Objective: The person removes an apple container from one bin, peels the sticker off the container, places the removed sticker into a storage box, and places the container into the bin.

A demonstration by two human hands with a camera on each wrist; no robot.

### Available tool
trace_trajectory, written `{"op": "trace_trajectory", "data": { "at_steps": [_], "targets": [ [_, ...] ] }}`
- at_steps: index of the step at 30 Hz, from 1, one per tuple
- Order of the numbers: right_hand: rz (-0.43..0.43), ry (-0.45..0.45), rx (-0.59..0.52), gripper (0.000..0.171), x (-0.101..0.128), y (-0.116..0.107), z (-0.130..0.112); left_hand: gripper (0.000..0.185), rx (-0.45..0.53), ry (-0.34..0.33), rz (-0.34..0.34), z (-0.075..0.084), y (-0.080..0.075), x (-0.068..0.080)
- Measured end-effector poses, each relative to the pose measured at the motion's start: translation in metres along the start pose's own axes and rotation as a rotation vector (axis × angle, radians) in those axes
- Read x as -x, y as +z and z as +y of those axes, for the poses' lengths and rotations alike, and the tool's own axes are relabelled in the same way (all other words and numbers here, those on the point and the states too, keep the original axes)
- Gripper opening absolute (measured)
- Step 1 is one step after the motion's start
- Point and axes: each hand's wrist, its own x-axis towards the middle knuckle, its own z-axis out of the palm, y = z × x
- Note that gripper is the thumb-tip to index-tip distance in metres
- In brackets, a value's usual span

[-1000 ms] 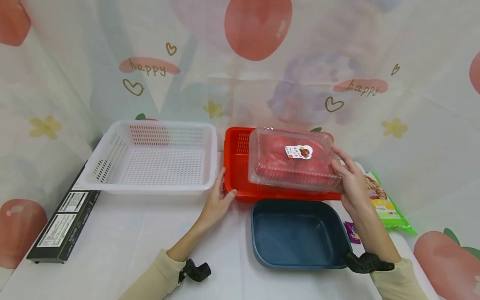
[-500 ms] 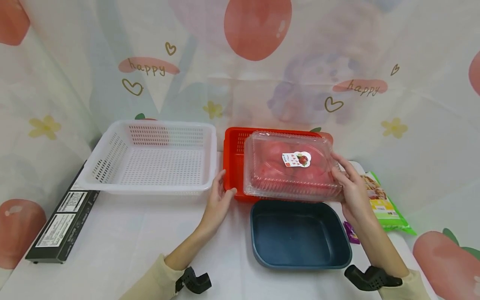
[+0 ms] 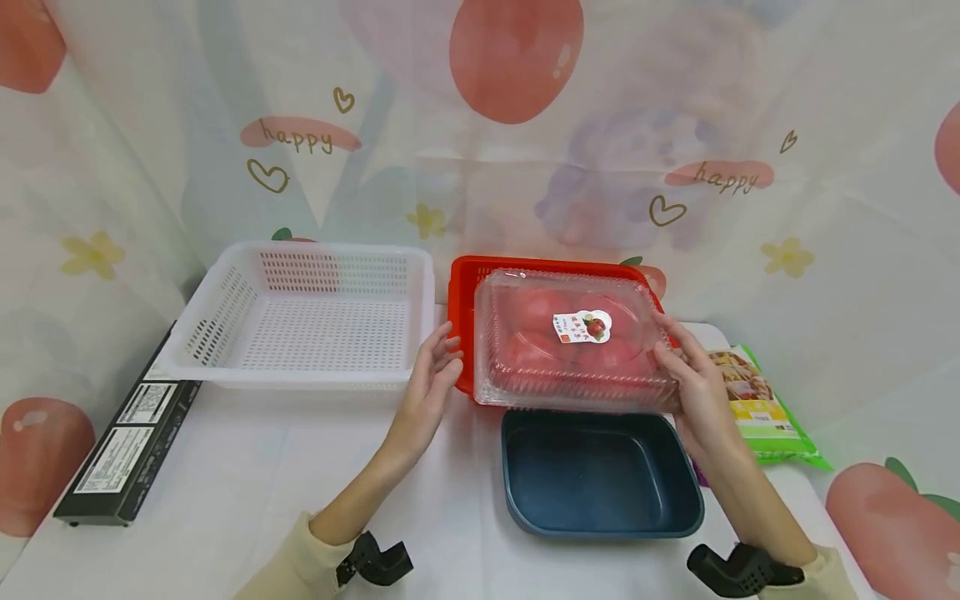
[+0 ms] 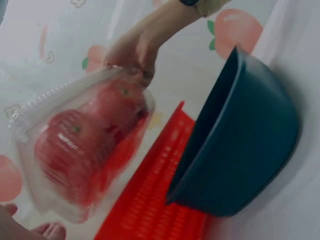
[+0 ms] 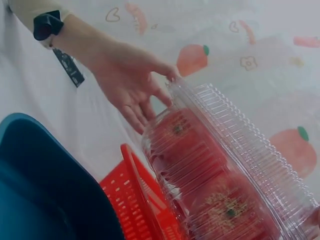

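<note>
A clear plastic clamshell box (image 3: 517, 379) of red round fruits hangs tilted over the red basket (image 3: 462, 304). My right hand (image 3: 705, 400) grips its right end, thumb on the near side. My left hand (image 3: 420, 392) is beside the box's left end, fingers loosely extended. In the right wrist view, the left hand's fingertips (image 5: 171, 76) are at the box's corner; whether they touch it I cannot tell. The left wrist view shows the box (image 4: 30, 145) raised clear of the basket (image 4: 155, 190), with stemmed fruits (image 4: 75, 145) inside.
A dark blue basin (image 3: 600, 475) stands in front of the red basket. To the left is a white basket (image 3: 322, 333), near a long black box (image 3: 120, 450). A green and yellow snack bag (image 3: 768, 417) lies at the right, behind my right forearm.
The clamshell box has moved left and toward me in my right hand. My left hand has let go of the red basket's corner and drawn slightly left.
</note>
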Motion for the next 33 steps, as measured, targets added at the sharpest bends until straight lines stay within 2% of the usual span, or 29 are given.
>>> {"op": "trace_trajectory", "data": {
  "at_steps": [3, 6, 13, 19, 22, 28, 33],
  "targets": [
    [0.009, 0.007, 0.013, 0.054, 0.003, 0.007, -0.001, 0.059, -0.026, 0.026, -0.033, 0.008, -0.007, 0.000],
    [0.016, 0.005, 0.023, 0.054, 0.007, 0.013, -0.003, 0.058, -0.056, 0.025, -0.055, 0.012, -0.010, -0.001],
    [0.015, -0.008, 0.061, 0.051, 0.021, 0.023, -0.006, 0.058, -0.072, 0.038, -0.045, 0.021, -0.014, -0.002],
    [-0.040, -0.052, 0.099, 0.047, 0.034, 0.036, -0.008, 0.060, -0.100, 0.051, -0.032, 0.036, -0.028, 0.013],
    [-0.061, -0.079, 0.123, 0.045, 0.040, 0.041, -0.009, 0.062, -0.131, 0.046, -0.048, 0.042, -0.037, 0.023],
    [-0.101, -0.078, 0.169, 0.044, 0.054, 0.051, -0.006, 0.063, -0.195, 0.037, -0.086, 0.046, -0.053, 0.041],
    [-0.153, -0.124, 0.185, 0.044, 0.064, 0.061, -0.002, 0.063, -0.221, 0.067, -0.093, 0.051, -0.068, 0.053]
  ]
}}
